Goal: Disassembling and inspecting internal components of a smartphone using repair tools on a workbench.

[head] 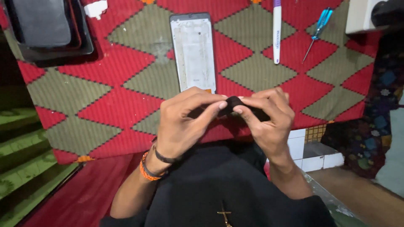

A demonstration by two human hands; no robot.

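My left hand (185, 122) and my right hand (267, 117) meet in front of my chest. Between their fingertips they pinch a small dark piece (233, 103); its shape is mostly hidden by the fingers. Just beyond the hands lies an opened phone frame (193, 50), pale inside with a dark rim, flat on the red and olive diamond-patterned cloth (105, 105). My left wrist wears an orange and a black band.
A white pen-like tool (276, 31) and a blue-handled screwdriver (317, 29) lie at the far right of the cloth. A dark tray holding a black slab (46, 29) sits at the far left. A white box (362, 17) stands at the top right corner. Tiled floor shows at the lower right.
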